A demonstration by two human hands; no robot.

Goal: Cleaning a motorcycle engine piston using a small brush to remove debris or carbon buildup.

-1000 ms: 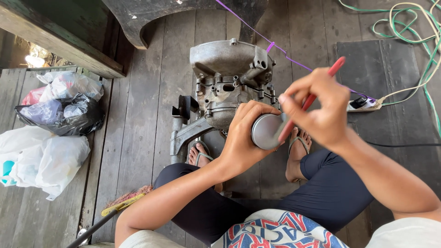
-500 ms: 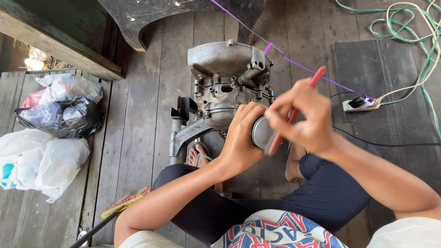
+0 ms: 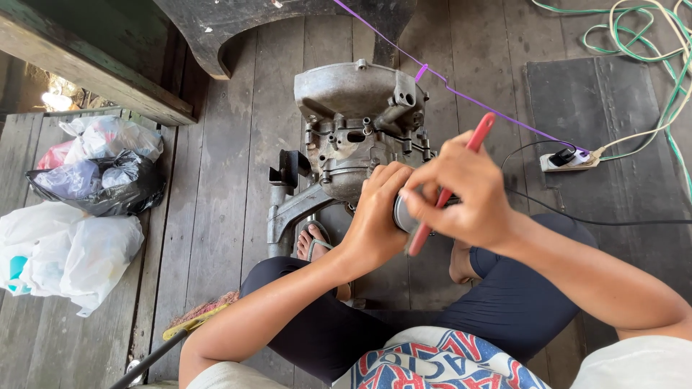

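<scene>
My left hand (image 3: 376,216) grips a round grey metal cylinder (image 3: 404,215) in front of a grey engine block (image 3: 353,122) that stands on the wooden floor. My right hand (image 3: 461,191) holds a thin red tool (image 3: 450,187) slanted across the cylinder's face, its upper end pointing up to the right. The fingers of both hands cover most of the cylinder. My bare feet rest on the planks beside the engine.
Plastic bags (image 3: 79,209), white and black, lie at the left. A white power strip (image 3: 569,160) with green and white cables sits at the right on a dark mat (image 3: 620,115). A purple string (image 3: 461,97) crosses above. A broom (image 3: 180,331) lies lower left.
My right hand has moved left and down, bringing the red tool over the cylinder's face. The left hand has kept its grip on the cylinder.
</scene>
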